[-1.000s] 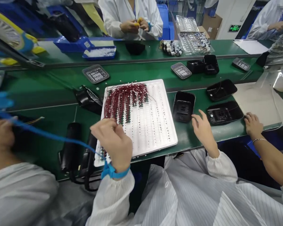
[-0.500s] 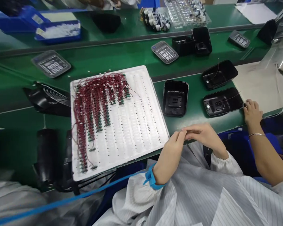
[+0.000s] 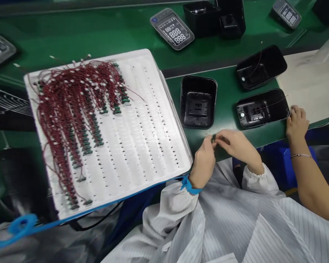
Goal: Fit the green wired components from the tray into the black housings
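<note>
My left hand (image 3: 204,160), with a blue wrist strap (image 3: 190,185), and my right hand (image 3: 237,146) meet fingertip to fingertip over the bench edge. Both are closed in a pinch. Something small and dark shows between the fingertips, too small to name. Just beyond them lies a black plastic housing (image 3: 199,104), hollow side up. To the left is a white foam tray (image 3: 142,157), its left and upper part covered with small green circuit boards with dark red wires (image 3: 79,87) and white connectors.
Two more black housings (image 3: 263,65) with thin wires lie at the right. Another person's hand (image 3: 298,124) rests beside the nearer one. Display panels (image 3: 172,29) and black box-like parts (image 3: 231,22) stand on the green strip behind. A cream sheet (image 3: 304,87) lies at the far right.
The view has shifted down and closer, so the tray looks larger and further left. My hands stay together at the bench edge, fingers now opened slightly around a small dark thing.
</note>
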Tool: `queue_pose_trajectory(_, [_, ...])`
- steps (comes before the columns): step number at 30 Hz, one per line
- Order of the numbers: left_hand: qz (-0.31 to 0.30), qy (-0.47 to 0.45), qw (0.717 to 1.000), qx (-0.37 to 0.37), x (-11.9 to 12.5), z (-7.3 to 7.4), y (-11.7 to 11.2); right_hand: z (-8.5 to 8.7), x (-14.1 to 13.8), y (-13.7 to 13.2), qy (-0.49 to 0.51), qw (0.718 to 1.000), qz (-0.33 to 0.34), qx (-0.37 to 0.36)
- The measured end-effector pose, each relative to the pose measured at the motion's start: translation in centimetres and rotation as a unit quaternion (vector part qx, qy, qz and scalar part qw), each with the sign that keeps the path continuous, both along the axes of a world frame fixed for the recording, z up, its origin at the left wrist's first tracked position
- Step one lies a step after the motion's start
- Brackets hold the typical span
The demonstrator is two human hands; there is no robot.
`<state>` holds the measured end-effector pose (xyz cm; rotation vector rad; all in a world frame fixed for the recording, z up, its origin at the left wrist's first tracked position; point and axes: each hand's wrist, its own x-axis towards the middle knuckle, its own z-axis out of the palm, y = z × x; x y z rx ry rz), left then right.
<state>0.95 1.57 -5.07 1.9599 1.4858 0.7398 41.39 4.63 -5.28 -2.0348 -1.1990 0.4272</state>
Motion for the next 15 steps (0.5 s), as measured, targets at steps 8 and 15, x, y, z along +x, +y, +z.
queue_pose_trajectory(8, [0.016, -0.032, 0.998, 0.044, 0.9, -2.0, 0.9, 3.0, -2.8, 0.8, -0.14, 0.972, 0.138, -0.131])
queue_pose_trajectory(15, [0.055, 0.007, 0.991, 0.122, 1.3, -2.4, 0.8, 6.4, -5.7, 1.2, -0.204, 0.916, 0.275, -0.211])
